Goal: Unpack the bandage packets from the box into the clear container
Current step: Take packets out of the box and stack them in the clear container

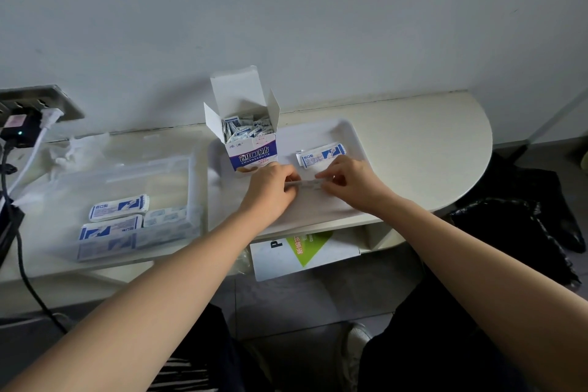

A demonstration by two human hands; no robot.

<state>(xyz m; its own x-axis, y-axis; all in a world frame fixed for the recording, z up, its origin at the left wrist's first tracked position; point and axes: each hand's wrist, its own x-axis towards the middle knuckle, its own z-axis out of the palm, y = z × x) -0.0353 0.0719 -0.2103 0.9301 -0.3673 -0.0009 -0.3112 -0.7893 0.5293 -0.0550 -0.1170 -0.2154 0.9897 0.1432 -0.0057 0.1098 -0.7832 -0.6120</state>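
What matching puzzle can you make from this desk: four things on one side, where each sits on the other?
Things: 1 box; 2 clear container; 3 bandage packet; 4 green and white carton.
Places: A below the front edge of the desk; B pinched between left hand and right hand; C standing open on the white tray; D on the desk, left of the tray.
Pairs: 1-C; 2-D; 3-B; 4-A.

Plain pale grey wall (318, 9) behind a cream table (429, 143) whose right end was rounded. At left, a socket panel (41, 99) on the wall carried plugs; a dark cable (25, 280) hung down from it. Grey floor tiles (302, 302) lay below, with a black bag (525, 226) at right. Lighting was dim and even.
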